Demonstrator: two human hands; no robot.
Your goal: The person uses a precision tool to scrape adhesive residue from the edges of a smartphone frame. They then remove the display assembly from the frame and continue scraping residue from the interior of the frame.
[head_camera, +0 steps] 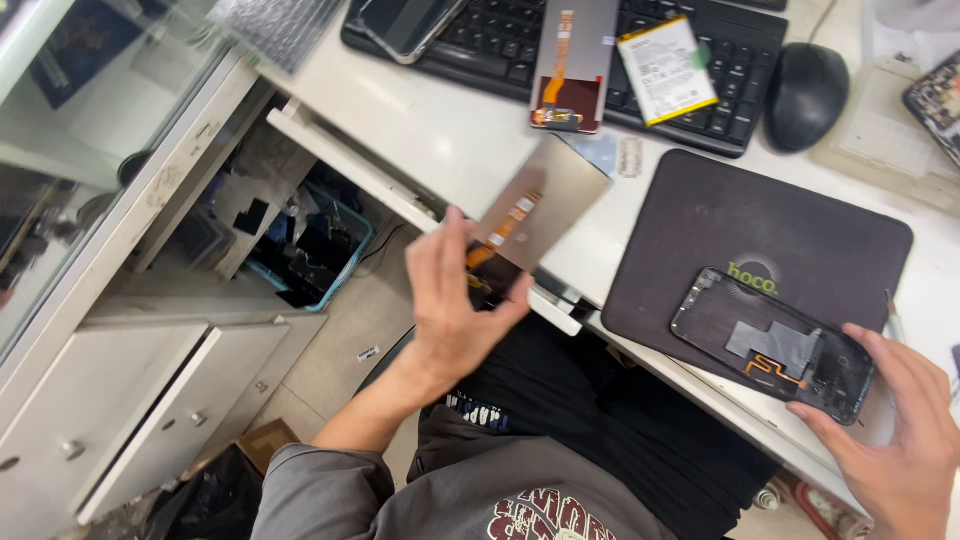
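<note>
Left hand [455, 310] pinches thin screen panel [535, 205] by its lower end; likely fragile, edges safest. Right hand [900, 440] grips phone frame [775, 345].

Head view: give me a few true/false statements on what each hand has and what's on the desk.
1. The left hand holds a display panel with an orange flex cable. True.
2. The right hand is empty. False: it grips an opened phone frame.
3. The phone frame lies on a dark mat. True.
4. The mouse sits left of the keyboard. False: it sits to its right.
5. A battery lies on the keyboard. True.
</note>
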